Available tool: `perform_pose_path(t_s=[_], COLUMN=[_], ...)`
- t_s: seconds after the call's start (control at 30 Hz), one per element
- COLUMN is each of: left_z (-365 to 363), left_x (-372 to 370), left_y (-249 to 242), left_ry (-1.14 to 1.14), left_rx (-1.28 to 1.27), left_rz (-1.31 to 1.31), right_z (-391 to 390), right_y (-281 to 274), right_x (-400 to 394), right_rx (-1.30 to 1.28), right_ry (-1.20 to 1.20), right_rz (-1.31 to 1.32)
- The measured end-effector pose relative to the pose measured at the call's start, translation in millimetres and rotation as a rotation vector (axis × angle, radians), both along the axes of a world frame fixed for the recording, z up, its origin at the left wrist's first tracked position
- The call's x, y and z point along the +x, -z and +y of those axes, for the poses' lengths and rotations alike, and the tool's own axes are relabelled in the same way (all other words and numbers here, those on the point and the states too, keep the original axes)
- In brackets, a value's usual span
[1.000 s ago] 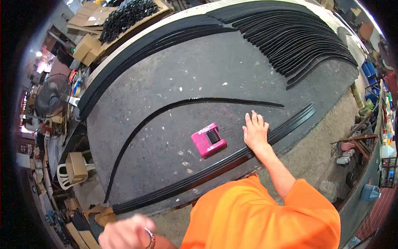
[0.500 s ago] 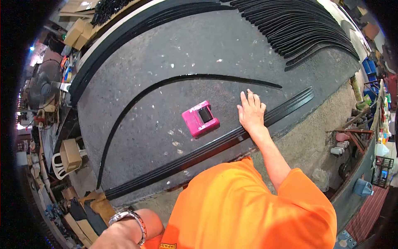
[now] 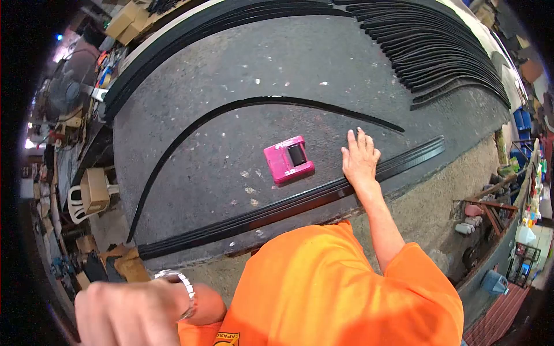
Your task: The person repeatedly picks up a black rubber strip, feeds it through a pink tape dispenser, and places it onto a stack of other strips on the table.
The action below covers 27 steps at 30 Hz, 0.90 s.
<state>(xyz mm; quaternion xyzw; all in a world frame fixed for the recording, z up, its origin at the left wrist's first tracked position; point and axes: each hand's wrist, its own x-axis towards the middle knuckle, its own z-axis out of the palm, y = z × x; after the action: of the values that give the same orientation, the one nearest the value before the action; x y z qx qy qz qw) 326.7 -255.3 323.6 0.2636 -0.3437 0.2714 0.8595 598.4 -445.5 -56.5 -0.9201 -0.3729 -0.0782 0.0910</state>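
Observation:
My right hand (image 3: pixel 360 159) lies palm down with its fingers stretched out over the dark tabletop. Its heel is at a bundle of long black strips (image 3: pixel 265 219) running along the near edge. Left of that hand sits a pink block-shaped object (image 3: pixel 279 164) with a dark roll-like piece in its opening. Behind it, a single black strip (image 3: pixel 228 106) curves across the surface. My left hand (image 3: pixel 124 314), below a metal wristwatch (image 3: pixel 186 288), is raised at the lower left, off the table. Motion blurs its fingers, and whether it holds anything cannot be made out.
Many black strips (image 3: pixel 438 52) lie side by side at the far right of the table (image 3: pixel 323 63). More strips (image 3: pixel 190 43) follow the far edge. A white chair (image 3: pixel 77 199) bearing a cardboard box (image 3: pixel 95 190) stands at left, near a fan (image 3: pixel 63 92).
My left hand has come up and forward into fuller view at the lower left. My right hand stays over the strips, while the whole view has shifted slightly.

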Motion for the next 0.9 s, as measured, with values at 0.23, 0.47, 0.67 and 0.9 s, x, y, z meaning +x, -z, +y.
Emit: perform_pose_path(t_s=[0.23,0.47,0.67,0.9], left_z=[-10,7,9,9], left_x=[33,-5,-52,-117], left_y=[21,37,168,242], left_ry=[0.181,-0.096,-0.734,-1.111], left_rx=[0.112,0.327,0.685,1.183], left_rz=[-0.130,0.346,1.536,1.697], right_z=[0,-1,0,-6], right_y=[-2,0,-1,8], right_x=[0,3,9,25], right_rx=[-0.010,-0.016,-0.059,-0.065], right_ry=[-0.029,-0.023,-0.054,-0.112], right_rz=[-0.041,-0.049,-0.069,-0.030])
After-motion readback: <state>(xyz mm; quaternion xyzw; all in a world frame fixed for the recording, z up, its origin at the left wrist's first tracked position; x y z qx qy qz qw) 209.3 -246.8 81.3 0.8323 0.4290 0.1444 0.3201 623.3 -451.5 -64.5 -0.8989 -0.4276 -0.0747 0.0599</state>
